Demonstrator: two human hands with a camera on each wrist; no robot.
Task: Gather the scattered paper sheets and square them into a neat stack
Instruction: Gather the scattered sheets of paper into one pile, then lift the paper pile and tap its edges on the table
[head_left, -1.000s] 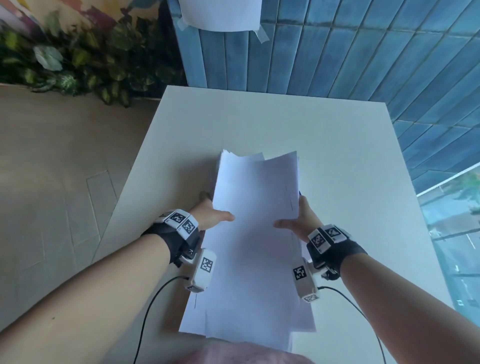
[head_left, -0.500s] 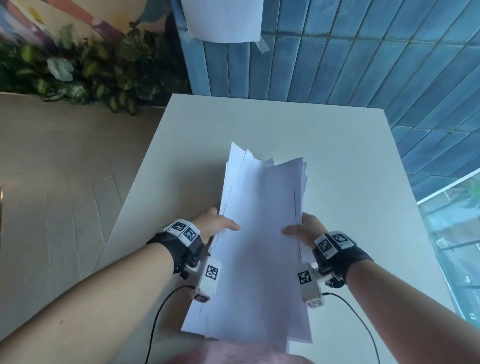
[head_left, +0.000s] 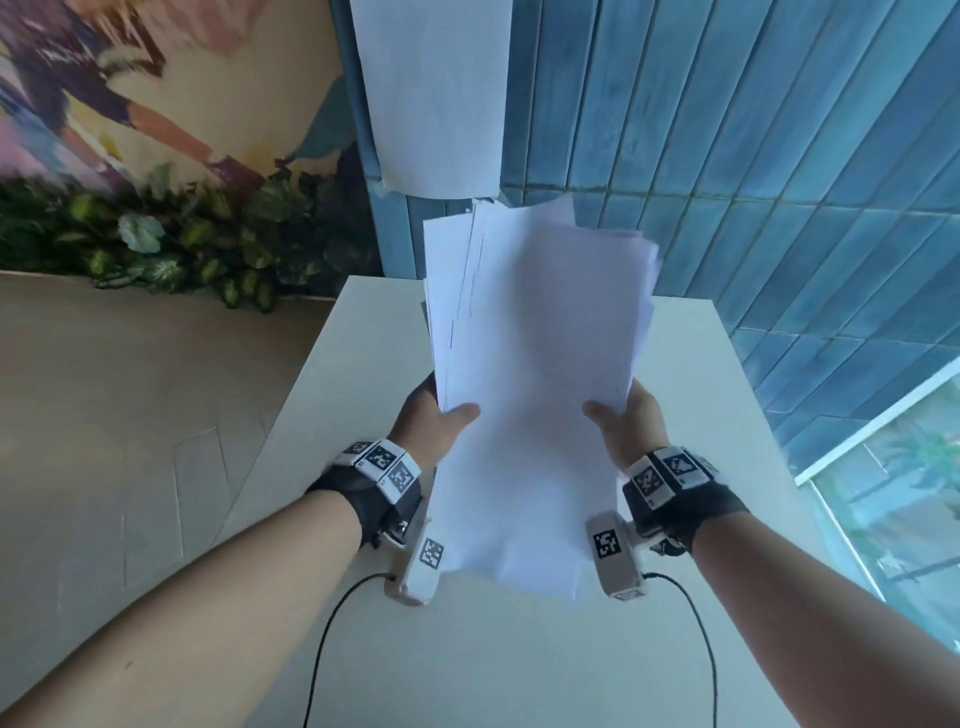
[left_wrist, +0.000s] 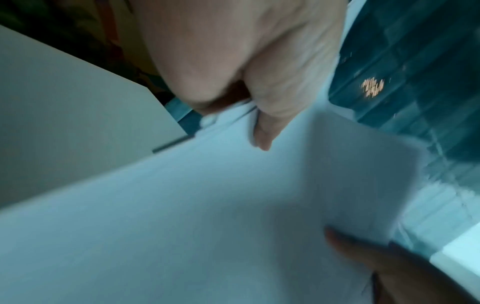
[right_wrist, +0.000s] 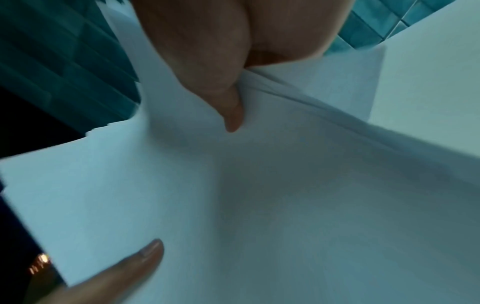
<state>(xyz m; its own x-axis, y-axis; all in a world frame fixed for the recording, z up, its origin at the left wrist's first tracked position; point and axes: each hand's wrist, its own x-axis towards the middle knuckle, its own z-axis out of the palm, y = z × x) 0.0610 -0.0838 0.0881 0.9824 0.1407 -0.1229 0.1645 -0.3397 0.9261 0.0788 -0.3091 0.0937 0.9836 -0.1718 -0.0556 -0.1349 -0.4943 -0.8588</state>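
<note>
A bundle of several white paper sheets (head_left: 535, 374) is held up above the white table (head_left: 727, 395), tilted steeply with its top edges uneven. My left hand (head_left: 431, 415) grips its left side, thumb on the front and fingers hidden behind. My right hand (head_left: 623, 421) grips the right side the same way. In the left wrist view the left hand (left_wrist: 259, 115) pinches the sheets (left_wrist: 207, 205); in the right wrist view the right hand (right_wrist: 228, 102) pinches the sheets (right_wrist: 285, 195) and the other hand's thumb (right_wrist: 145, 259) lies on them.
A separate white sheet (head_left: 431, 93) hangs taped on the blue tiled wall (head_left: 727, 156) behind the table. Green plants (head_left: 171, 249) line the floor edge at the left. Cables (head_left: 332, 623) trail from both wrist cameras over the table's near part.
Both hands have lifted the bundle off the table and tilted it toward upright; its lower edge has left the near table edge. The head view has also swung upward.
</note>
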